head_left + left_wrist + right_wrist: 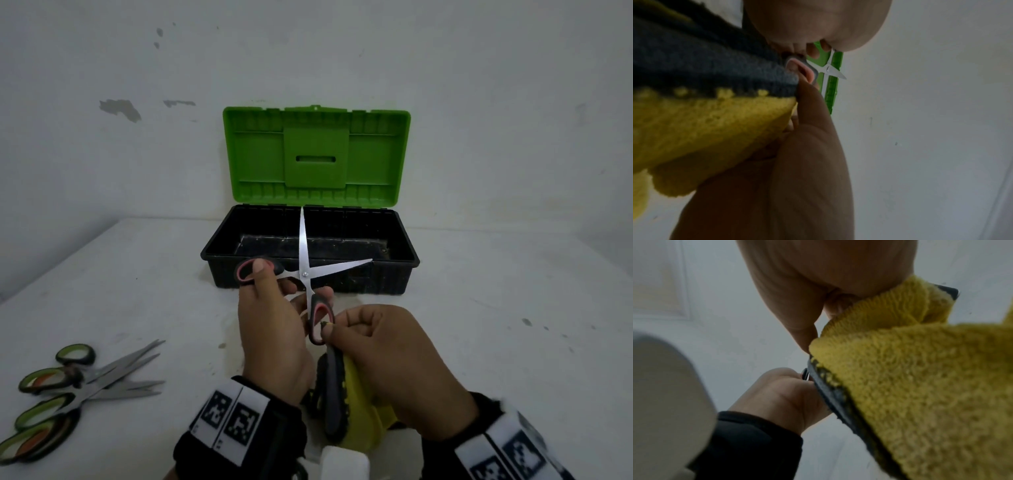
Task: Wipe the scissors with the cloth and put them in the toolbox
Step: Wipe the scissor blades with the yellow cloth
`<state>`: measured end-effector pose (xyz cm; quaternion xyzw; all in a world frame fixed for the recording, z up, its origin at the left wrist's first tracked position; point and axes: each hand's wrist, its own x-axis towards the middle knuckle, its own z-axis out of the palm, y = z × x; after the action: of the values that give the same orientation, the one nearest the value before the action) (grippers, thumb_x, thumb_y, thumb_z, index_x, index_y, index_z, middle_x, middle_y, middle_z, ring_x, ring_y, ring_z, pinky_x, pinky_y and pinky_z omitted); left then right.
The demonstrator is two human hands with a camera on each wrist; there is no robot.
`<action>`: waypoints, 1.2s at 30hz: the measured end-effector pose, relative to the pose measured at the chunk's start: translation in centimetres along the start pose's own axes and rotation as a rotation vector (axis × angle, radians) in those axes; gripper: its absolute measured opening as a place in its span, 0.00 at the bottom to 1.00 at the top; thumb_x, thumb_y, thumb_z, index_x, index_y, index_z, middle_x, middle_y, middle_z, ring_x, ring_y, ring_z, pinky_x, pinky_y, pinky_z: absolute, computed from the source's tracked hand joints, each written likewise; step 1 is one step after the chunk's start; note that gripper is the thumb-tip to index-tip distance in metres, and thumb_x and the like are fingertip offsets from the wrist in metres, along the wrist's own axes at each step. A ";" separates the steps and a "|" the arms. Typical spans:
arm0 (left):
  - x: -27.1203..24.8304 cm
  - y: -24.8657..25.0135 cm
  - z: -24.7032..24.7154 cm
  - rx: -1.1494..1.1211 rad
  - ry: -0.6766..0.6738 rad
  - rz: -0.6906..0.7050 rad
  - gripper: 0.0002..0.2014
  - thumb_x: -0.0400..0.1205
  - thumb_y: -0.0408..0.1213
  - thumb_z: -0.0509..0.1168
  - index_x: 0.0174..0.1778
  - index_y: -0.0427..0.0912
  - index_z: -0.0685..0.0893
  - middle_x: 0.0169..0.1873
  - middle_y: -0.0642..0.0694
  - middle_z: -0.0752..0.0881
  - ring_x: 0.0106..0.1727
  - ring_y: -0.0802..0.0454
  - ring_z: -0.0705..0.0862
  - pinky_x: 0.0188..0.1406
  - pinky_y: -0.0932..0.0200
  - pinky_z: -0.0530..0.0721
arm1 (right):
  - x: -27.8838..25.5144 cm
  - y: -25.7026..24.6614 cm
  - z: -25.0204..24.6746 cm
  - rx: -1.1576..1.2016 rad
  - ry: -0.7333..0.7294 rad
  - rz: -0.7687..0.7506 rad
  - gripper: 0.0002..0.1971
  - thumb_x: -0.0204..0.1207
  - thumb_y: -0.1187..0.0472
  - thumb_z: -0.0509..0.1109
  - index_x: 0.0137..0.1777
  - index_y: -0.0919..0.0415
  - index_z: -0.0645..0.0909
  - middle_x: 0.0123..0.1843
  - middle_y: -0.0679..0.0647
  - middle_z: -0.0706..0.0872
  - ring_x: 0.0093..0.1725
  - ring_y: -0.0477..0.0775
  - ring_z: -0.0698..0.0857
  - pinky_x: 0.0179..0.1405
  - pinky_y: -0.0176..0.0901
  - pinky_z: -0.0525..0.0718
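In front of the open toolbox (pixel 310 270), above the table (pixel 479 325): scissors (pixel 304 274), black-and-pink handles, blades spread wide. Left hand (pixel 270 325) grasps them, thumb through the far loop; its fingers are mostly hidden. Right hand (pixel 390 359) is clenched on the yellow-and-grey cloth (pixel 346 404), pinching at the near loop, apparently touching it. Green lid (pixel 317 156) upright. Near left: other scissors (pixel 68 390), green-handled, partly overlapping. Wristband markers (pixel 229 416) unreadable.
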<state>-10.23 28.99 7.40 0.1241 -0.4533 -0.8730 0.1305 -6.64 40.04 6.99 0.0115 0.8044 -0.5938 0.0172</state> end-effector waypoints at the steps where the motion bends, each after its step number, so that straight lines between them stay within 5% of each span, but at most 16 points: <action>1: 0.0 0.1 0.0 -0.010 0.001 -0.002 0.15 0.89 0.52 0.53 0.43 0.49 0.76 0.25 0.52 0.80 0.23 0.48 0.86 0.28 0.52 0.86 | -0.1 -0.1 -0.1 0.001 -0.011 0.003 0.06 0.75 0.57 0.77 0.38 0.56 0.89 0.29 0.50 0.91 0.28 0.42 0.88 0.30 0.24 0.81; 6: 0.7 0.7 -0.6 0.050 0.009 0.061 0.15 0.89 0.51 0.53 0.46 0.46 0.77 0.20 0.54 0.74 0.19 0.51 0.78 0.29 0.51 0.83 | -0.1 0.1 -2.6 -0.240 -0.020 -0.021 0.07 0.71 0.53 0.81 0.38 0.56 0.88 0.32 0.46 0.91 0.28 0.36 0.85 0.31 0.27 0.78; 10: 0.6 1.4 -1.2 0.145 -0.078 0.109 0.16 0.89 0.51 0.54 0.46 0.42 0.76 0.21 0.54 0.74 0.21 0.49 0.76 0.22 0.55 0.82 | 1.1 0.2 -6.8 -0.253 0.273 -0.072 0.08 0.70 0.56 0.81 0.34 0.57 0.88 0.27 0.50 0.90 0.22 0.39 0.81 0.25 0.32 0.77; 13: 0.0 1.7 -1.2 0.227 -0.190 0.107 0.17 0.88 0.52 0.55 0.44 0.41 0.74 0.18 0.56 0.76 0.23 0.47 0.77 0.22 0.55 0.82 | 1.7 -1.0 -8.1 -0.245 0.401 -0.246 0.06 0.71 0.56 0.80 0.37 0.54 0.88 0.28 0.49 0.90 0.21 0.40 0.80 0.21 0.30 0.76; 17: -0.7 1.4 -1.0 0.314 -0.255 0.096 0.16 0.88 0.53 0.55 0.44 0.43 0.74 0.19 0.53 0.80 0.21 0.47 0.80 0.22 0.56 0.80 | 1.4 -3.1 -6.3 -0.302 0.317 -0.473 0.04 0.70 0.58 0.81 0.38 0.52 0.88 0.33 0.41 0.90 0.29 0.35 0.84 0.29 0.21 0.75; 20: -0.9 1.3 -1.0 0.353 -0.263 0.094 0.16 0.87 0.53 0.55 0.44 0.45 0.75 0.22 0.52 0.82 0.22 0.45 0.81 0.23 0.55 0.81 | 1.3 -3.0 -4.0 -0.344 0.205 -0.523 0.04 0.70 0.57 0.81 0.38 0.50 0.88 0.32 0.42 0.89 0.31 0.39 0.86 0.31 0.27 0.80; 23: -1.1 1.3 -1.0 0.368 -0.257 0.107 0.19 0.87 0.53 0.56 0.47 0.38 0.75 0.30 0.43 0.79 0.22 0.44 0.78 0.21 0.54 0.82 | 1.5 -2.2 -2.3 -0.415 0.227 -0.545 0.04 0.70 0.54 0.81 0.38 0.48 0.89 0.37 0.39 0.88 0.41 0.38 0.86 0.36 0.23 0.79; 29: -1.0 1.0 -1.4 0.427 -0.283 0.140 0.21 0.87 0.52 0.55 0.50 0.34 0.75 0.36 0.21 0.75 0.23 0.44 0.77 0.19 0.56 0.81 | 2.8 -1.6 -2.5 -0.257 0.359 -0.473 0.08 0.69 0.56 0.83 0.31 0.52 0.88 0.29 0.42 0.89 0.32 0.39 0.87 0.30 0.25 0.79; 32: -1.0 1.0 -1.5 0.451 -0.298 0.187 0.20 0.87 0.51 0.55 0.46 0.35 0.75 0.30 0.29 0.72 0.25 0.42 0.75 0.18 0.58 0.80 | 2.7 -1.6 -2.7 -0.220 0.354 -0.459 0.09 0.68 0.56 0.83 0.31 0.53 0.88 0.29 0.44 0.89 0.31 0.40 0.87 0.28 0.25 0.79; 36: -1.1 0.9 -1.5 0.441 -0.326 0.208 0.20 0.87 0.52 0.55 0.40 0.38 0.72 0.22 0.46 0.71 0.20 0.47 0.73 0.19 0.56 0.81 | 3.6 -1.4 -3.8 -0.122 0.439 -0.383 0.11 0.67 0.53 0.84 0.31 0.56 0.87 0.29 0.49 0.89 0.29 0.46 0.87 0.31 0.38 0.85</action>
<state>-8.64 27.75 7.38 -0.0394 -0.6575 -0.7436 0.1146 -10.31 43.26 9.28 -0.0134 0.8105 -0.5203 -0.2687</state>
